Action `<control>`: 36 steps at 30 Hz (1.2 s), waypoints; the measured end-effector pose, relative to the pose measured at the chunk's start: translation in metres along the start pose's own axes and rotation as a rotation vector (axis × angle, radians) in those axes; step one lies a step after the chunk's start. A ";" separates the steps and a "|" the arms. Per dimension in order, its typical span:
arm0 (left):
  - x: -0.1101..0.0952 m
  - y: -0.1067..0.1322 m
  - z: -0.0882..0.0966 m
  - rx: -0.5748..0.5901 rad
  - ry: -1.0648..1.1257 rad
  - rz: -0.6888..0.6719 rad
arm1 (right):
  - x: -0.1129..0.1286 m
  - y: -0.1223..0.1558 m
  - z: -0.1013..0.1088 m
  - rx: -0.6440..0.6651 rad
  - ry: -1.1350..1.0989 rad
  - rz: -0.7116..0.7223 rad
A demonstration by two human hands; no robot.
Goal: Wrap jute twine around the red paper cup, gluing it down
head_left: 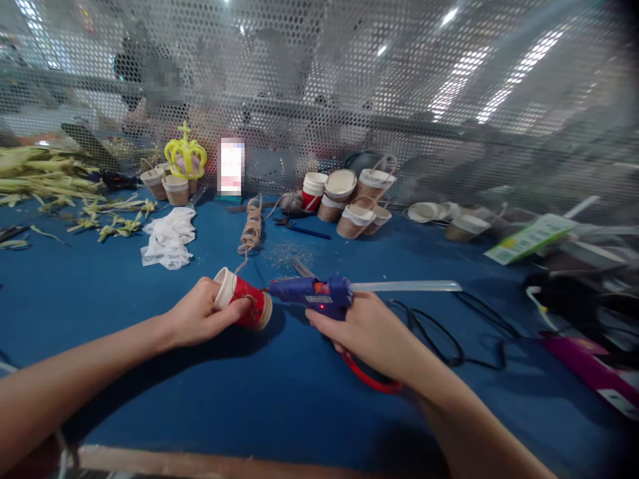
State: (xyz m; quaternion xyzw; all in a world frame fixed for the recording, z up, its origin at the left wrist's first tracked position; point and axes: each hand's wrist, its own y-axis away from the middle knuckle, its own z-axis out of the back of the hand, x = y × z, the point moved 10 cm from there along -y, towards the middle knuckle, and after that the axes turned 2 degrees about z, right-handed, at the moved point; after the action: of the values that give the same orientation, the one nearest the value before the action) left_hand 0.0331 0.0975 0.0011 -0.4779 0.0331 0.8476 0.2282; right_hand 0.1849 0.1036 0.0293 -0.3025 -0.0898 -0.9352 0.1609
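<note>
My left hand [202,311] is closed around a red and white paper cup [248,297], tipped on its side with its mouth toward the left. Brown twine wraps the cup's base end, and a strand runs back to a twine bundle [251,227] on the table. In my right hand [367,329] is a blue glue gun [312,291], with a clear glue stick [407,287] sticking out of its rear and a small red light lit. Its nozzle is at the cup's twine-wrapped end; whether they touch I cannot tell. Red-handled scissors [372,378] lie partly hidden beneath my right hand.
Twine-wrapped cups [355,218] cluster at the back, near a phone [232,166] with a lit screen. A white cloth [170,238] and pale dry husks [42,173] lie left. A black cable [439,346] loops at right. A perforated metal screen [299,80] closes off the back.
</note>
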 end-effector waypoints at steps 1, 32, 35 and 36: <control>0.001 0.000 0.000 -0.004 0.004 0.011 | 0.000 0.000 0.000 0.002 -0.003 0.005; 0.026 -0.004 0.023 -0.288 0.485 0.174 | -0.097 -0.047 0.053 -0.284 -0.134 -0.318; 0.023 -0.005 0.022 -0.263 0.449 0.159 | -0.115 -0.056 0.058 -0.305 0.012 -0.380; 0.023 -0.005 0.021 -0.254 0.442 0.155 | -0.118 -0.058 0.060 -0.313 0.060 -0.389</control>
State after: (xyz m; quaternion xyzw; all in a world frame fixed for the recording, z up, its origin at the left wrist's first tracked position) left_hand 0.0079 0.1159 -0.0061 -0.6723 0.0118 0.7350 0.0879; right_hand 0.2869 0.2025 0.0027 -0.2731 0.0044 -0.9595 -0.0686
